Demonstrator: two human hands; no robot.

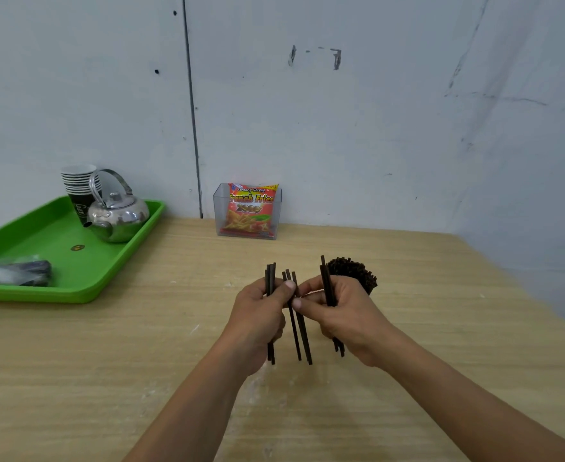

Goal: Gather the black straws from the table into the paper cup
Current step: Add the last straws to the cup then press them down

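Observation:
Above the middle of the wooden table [441, 328], my left hand [257, 315] grips a small bunch of black straws [270, 278], held upright. My right hand [341, 311] holds another few black straws [326, 278] upright. Between the two hands, two or three more straws [299, 338] are pinched by the fingertips of both. Just behind my right hand stands a dense bundle of black straws [354, 271]; whatever holds it is hidden by the hand, so I cannot see a cup there.
A green tray [57, 288] at the left carries a stack of paper cups [79, 185], a steel kettle [121, 216] and a plastic-wrapped dark packet [14, 271]. A clear box with a red snack bag [249, 211] stands against the back wall.

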